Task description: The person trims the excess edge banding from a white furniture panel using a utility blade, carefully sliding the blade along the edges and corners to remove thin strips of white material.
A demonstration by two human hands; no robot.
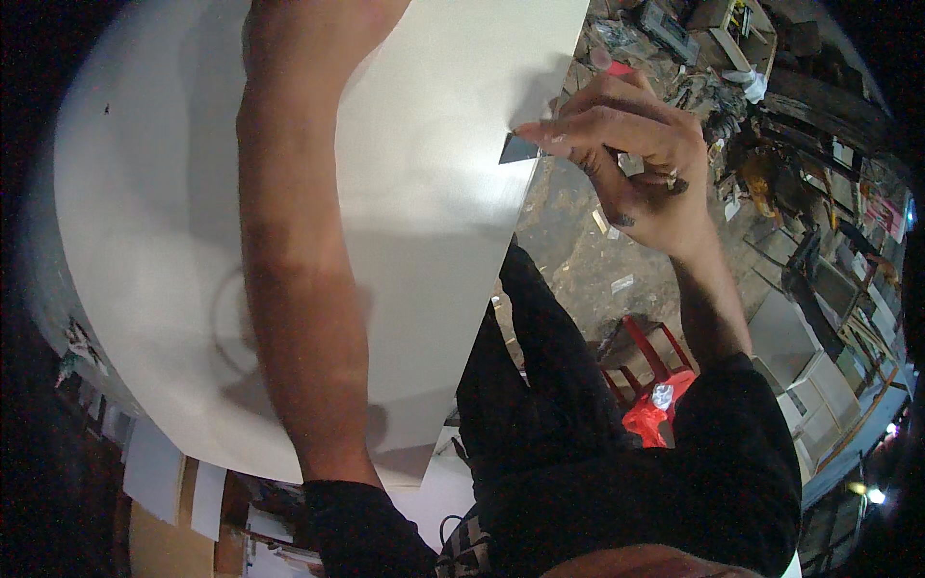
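A large smooth white panel [434, 270] fills the left and middle of the view. My right hand [641, 144] is at its right edge, thumb and fingers pinching a small thin dark flat blade [518, 148]. The blade lies at the panel's edge, partly over the white surface. Dark smudges mark the fingers of this hand. My left forearm stretches across the panel to the far side. Only the start of my left hand [328, 24] shows at the top edge; its fingers are out of sight.
Debris litters the floor [568, 207] on the right. A red plastic stool [647, 349] with a red bag [650, 419] stands near my legs. An open wooden box [732, 39] lies at the far right, with stacked boards [819, 414] nearer. More panels [159, 486] are at the lower left.
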